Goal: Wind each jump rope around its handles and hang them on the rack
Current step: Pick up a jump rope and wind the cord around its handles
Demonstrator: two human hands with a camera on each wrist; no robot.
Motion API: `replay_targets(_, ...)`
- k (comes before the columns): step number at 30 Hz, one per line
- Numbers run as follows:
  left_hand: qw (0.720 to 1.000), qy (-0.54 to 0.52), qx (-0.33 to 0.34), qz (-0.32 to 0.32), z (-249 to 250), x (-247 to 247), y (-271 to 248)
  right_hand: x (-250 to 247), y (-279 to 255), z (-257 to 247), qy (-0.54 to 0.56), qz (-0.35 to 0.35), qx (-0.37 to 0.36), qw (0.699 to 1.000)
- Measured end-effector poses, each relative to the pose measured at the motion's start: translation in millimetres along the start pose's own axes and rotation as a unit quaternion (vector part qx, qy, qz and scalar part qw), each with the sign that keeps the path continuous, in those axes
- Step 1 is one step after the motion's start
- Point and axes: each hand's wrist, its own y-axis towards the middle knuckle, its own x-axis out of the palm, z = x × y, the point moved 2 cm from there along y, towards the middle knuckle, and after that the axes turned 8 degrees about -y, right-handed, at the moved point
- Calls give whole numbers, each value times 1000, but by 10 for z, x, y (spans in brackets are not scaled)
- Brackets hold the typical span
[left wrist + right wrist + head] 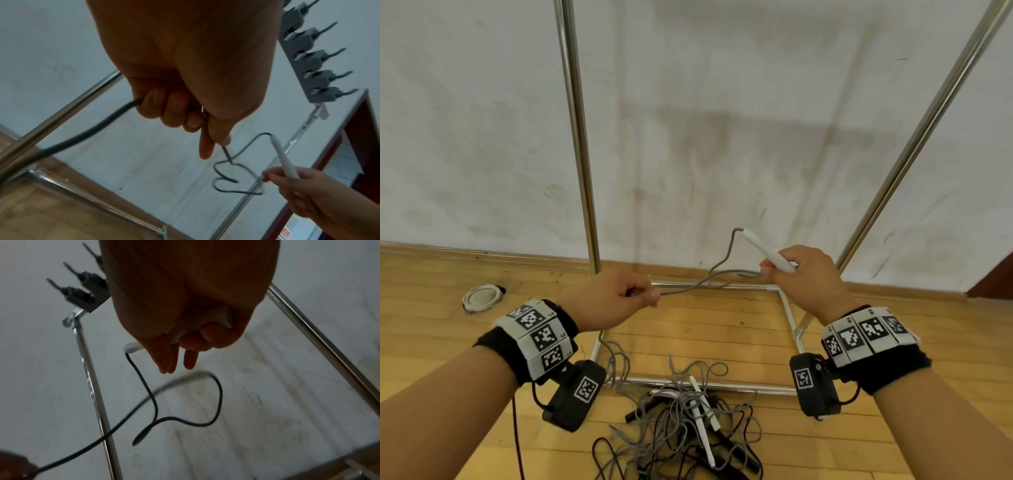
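Observation:
My right hand [796,274] grips a white jump-rope handle [763,249] that points up and left; its tip shows in the right wrist view as the handle [133,348]. A grey rope [722,270] leaves the handle tip, loops down and runs to my left hand [619,296], which pinches it. In the left wrist view the rope [232,164] curls between my left hand [185,105] and the white handle [283,160]. From the left hand the rope drops to a tangled pile of ropes and handles [688,421] on the floor. The metal rack [578,137] stands ahead.
The rack's base frame [787,308] lies on the wooden floor against a white wall. A row of grey hooks [308,53] tops the rack. A coiled white rope [482,296] lies at the left by the wall. A dark red door frame [993,274] is at the right.

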Motion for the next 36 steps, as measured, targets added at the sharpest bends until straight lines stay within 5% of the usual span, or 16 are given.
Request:
replay_targets(5, 998, 37, 45, -23, 341, 146, -24, 238, -127, -313, -15, -58, -66, 996)
replay_targets(9, 995, -13, 91, 27, 571, 194, -30, 481, -271, -600, 35, -117, -124, 985)
replay_targets(15, 990, -84, 61, 93, 549, 108, -25, 540, -263, -722, 92, -147, -123, 977)
replay_targets(19, 992, -124, 24, -14, 383, 155, -54, 458, -193, -682, 67, -84, -110, 988)
replay_targets(25, 990, -35, -44, -130, -21, 237, -82, 202, -70, -570, 80, 25, -81, 993)
replay_targets(32, 991, -20, -75, -110, -184, 137, -79, 32, 27, -259, 89, 54, -37, 994)
replay_targets(36, 997, -45, -47, -51, -119, 91, -47, 139, 3, -157, 31, -5, -20, 999)
